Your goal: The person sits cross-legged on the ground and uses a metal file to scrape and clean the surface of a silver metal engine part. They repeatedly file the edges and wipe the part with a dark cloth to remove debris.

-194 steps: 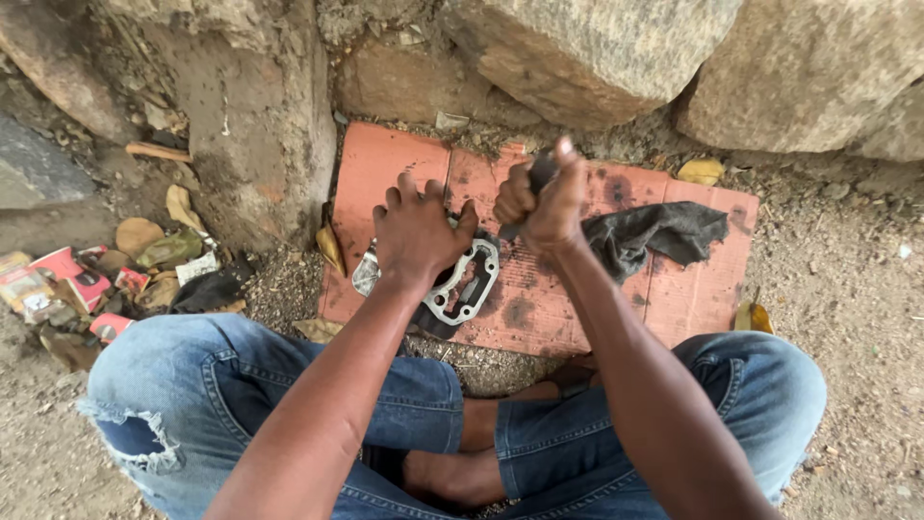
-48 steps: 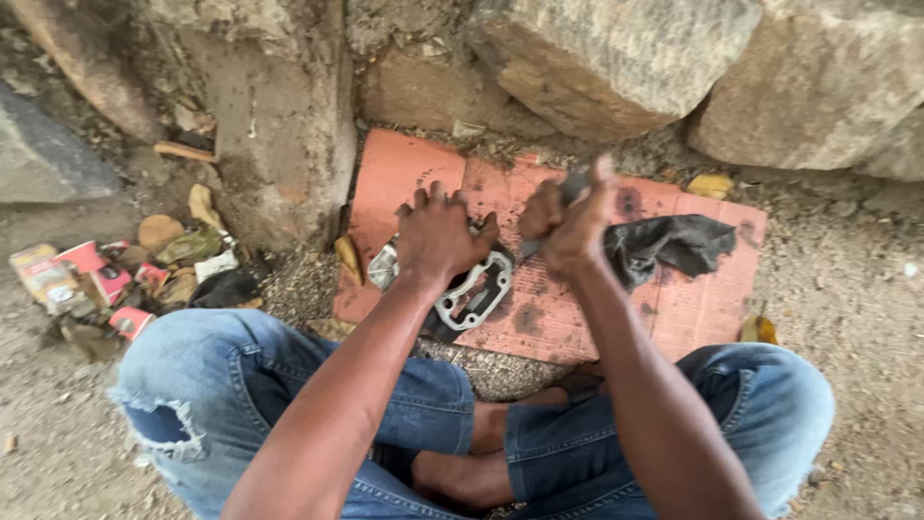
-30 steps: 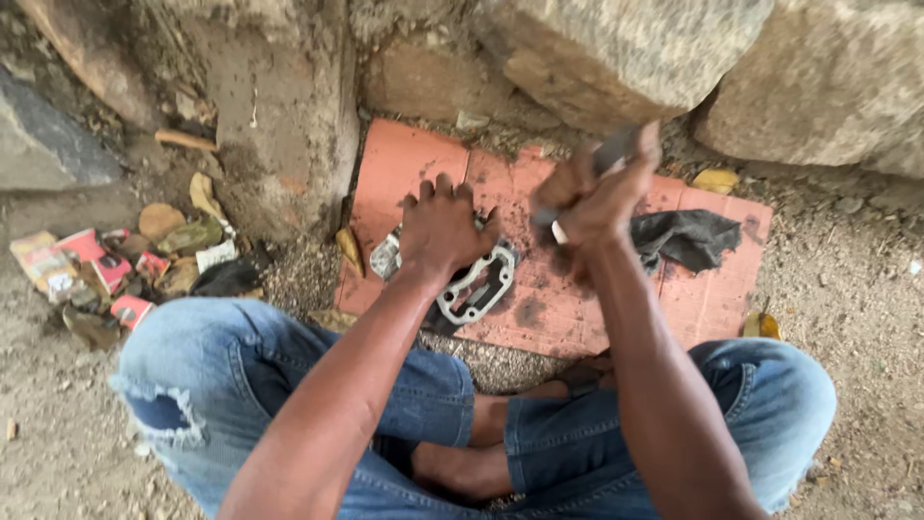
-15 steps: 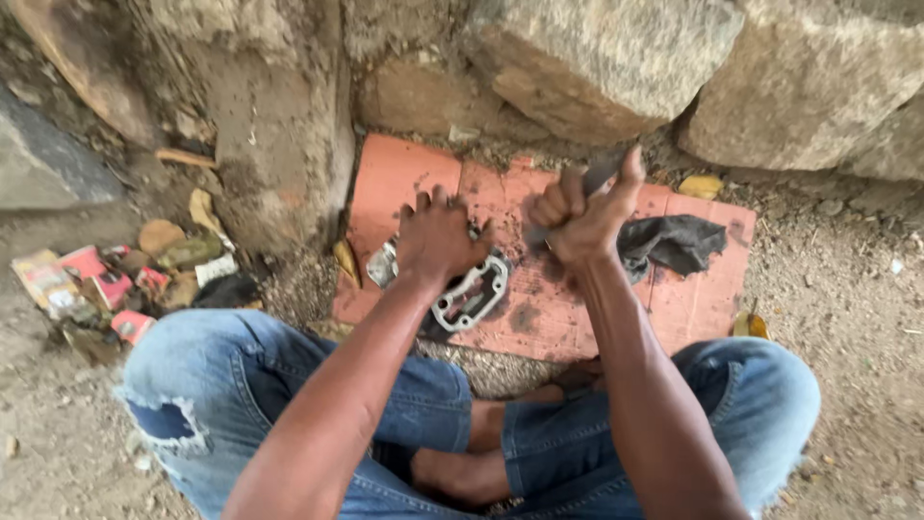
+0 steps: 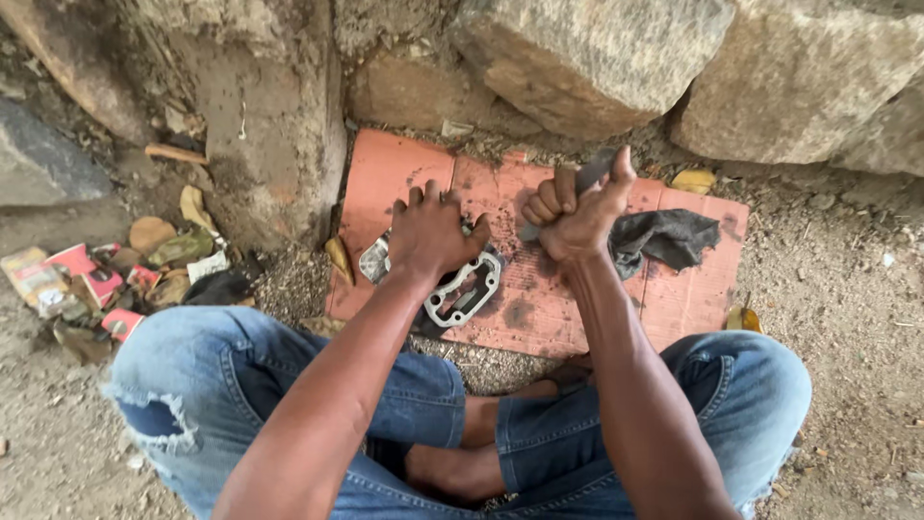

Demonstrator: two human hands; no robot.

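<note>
I see the flat reddish cardboard sheet lying on the ground before the rough stone wall. On it, the silver metal engine casting sits left of the crumpled dark cloth; litter lies further left.
</note>
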